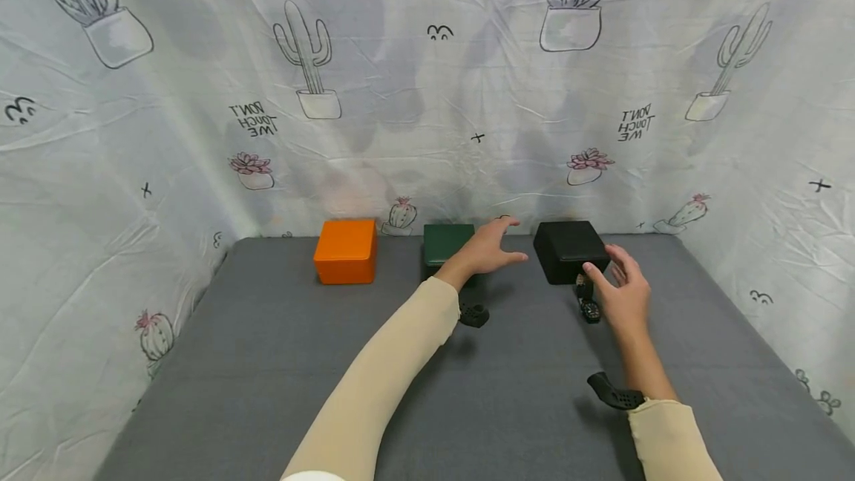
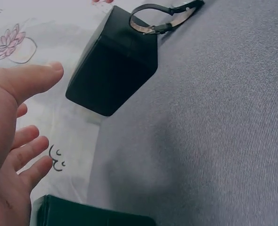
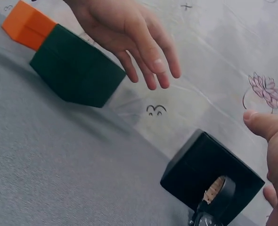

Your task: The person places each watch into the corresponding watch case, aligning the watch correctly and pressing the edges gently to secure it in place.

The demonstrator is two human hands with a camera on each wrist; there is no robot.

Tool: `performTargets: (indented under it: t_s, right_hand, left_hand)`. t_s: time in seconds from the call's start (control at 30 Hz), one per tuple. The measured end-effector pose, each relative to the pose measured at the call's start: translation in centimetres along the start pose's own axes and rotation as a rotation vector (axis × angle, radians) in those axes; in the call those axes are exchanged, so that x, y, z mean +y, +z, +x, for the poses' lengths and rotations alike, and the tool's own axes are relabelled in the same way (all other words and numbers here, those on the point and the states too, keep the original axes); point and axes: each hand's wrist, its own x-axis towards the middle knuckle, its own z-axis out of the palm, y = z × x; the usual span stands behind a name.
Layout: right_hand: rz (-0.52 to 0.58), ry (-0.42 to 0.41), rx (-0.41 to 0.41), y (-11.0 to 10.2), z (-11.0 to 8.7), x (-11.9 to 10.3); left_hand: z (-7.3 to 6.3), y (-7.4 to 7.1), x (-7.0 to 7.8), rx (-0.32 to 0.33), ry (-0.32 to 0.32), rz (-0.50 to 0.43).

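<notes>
A black box (image 1: 571, 251) stands at the back right of the grey table, with a wristwatch (image 1: 589, 309) on a dark strap lying right in front of it. In the left wrist view, the strap (image 2: 169, 26) makes a loop with a tan inner side. My right hand (image 1: 626, 295) is beside the box's right side, thumb and fingers apart; whether it touches the box I cannot tell. My left hand (image 1: 487, 247) hovers between the green box (image 1: 446, 243) and the black one, fingers spread and holding nothing. The left forearm hides part of the green box.
An orange box (image 1: 346, 251) stands at the back left of the grey table (image 1: 280, 377). Behind and beside the table hangs a pale cloth (image 1: 427, 95) printed with cacti. Each wrist bears a black strap mount (image 1: 614, 393).
</notes>
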Motion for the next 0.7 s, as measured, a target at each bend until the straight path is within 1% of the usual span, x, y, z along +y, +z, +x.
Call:
performTargets:
  t_s: [0.13, 0.3, 0.47, 0.6, 0.7]
  right_hand:
    - [-0.032, 0.073, -0.058, -0.4, 0.4, 0.4]
    - [-0.037, 0.145, -0.114, -0.7, 1.2, 1.0]
    - [0.004, 0.172, -0.129, -0.5, 1.9, 1.4]
    - [0.024, 0.172, -0.140, -0.3, 2.1, 1.5]
    - [0.017, 0.163, -0.146, -0.4, 2.2, 1.6]
  left_hand:
    - [0.6, 0.6, 0.0, 0.005, -0.014, -0.004]
    - [1.2, 1.4, 0.2, 0.028, -0.022, -0.053]
    - [1.8, 2.0, 0.6, 0.039, -0.025, -0.085]
    - [2.1, 2.4, 1.1, 0.033, -0.050, -0.123]
    - [2.5, 2.9, 1.3, 0.024, -0.076, -0.133]
